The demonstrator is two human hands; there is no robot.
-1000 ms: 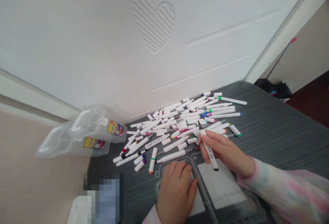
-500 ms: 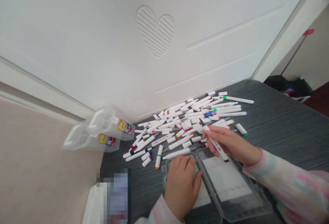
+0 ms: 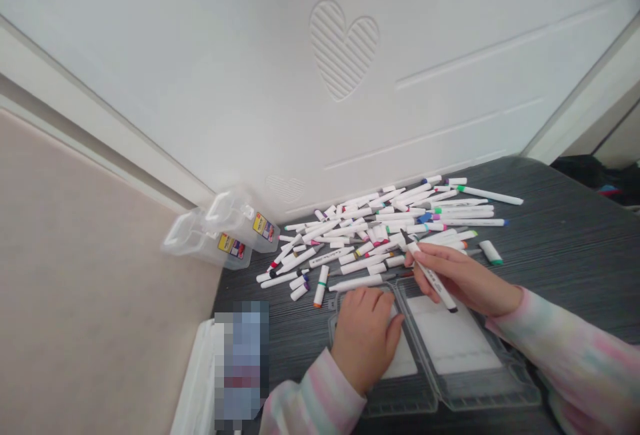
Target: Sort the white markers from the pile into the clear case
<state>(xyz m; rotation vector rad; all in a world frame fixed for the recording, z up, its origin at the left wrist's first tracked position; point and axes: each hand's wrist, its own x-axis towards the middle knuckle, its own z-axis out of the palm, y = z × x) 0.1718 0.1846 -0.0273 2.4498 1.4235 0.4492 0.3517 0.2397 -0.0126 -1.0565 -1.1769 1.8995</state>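
My right hand (image 3: 463,280) is closed around a white marker (image 3: 433,276). Its dark nib points up toward the far side, and its black-marked end hangs above an open clear plastic case (image 3: 435,392). My left hand (image 3: 367,335) rests on the left half of that case, fingers together over its far edge and thumb apart. Whitish sheets show in both halves of the case. Beyond the hands, a heap of white markers (image 3: 365,265) with coloured ends and loose caps covers the dark tabletop. A white cap with a green band (image 3: 491,252) lies right of my right hand.
Two clear plastic containers (image 3: 240,218) with yellow labels stand at the table's left edge. Nearer, a white case (image 3: 195,382) lies beside a pixelated area. A white panel with a heart relief (image 3: 345,48) rises behind the dark table (image 3: 575,255).
The camera has turned left, so the scene sits farther right. My right hand keeps the marker at about the same spot over the case. My left hand stays on the case.
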